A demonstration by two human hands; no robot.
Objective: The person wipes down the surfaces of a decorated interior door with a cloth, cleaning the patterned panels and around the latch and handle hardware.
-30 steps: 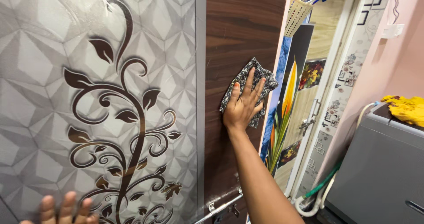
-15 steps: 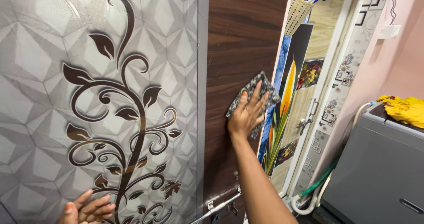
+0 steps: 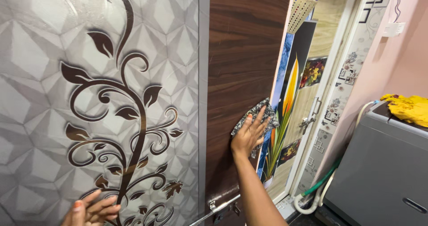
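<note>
Our left hand [image 3: 91, 210] rests spread and empty at the door's lower edge, on the patterned grey panel [image 3: 67, 97]; our right hand [image 3: 246, 134] presses flat, fingers apart, pinning the speckled cloth [image 3: 263, 114] against the brown wood strip [image 3: 243, 74] near its right edge; soft, light and limp, the cloth likely bunches unless we hold it under the palm; beyond stands a grey washing machine [image 3: 379, 172].

The right hand [image 3: 248, 134] is raised on an outstretched arm, palm flat and fingers spread. The left hand [image 3: 91, 210] sits low, fingers splayed and pointing right.
</note>
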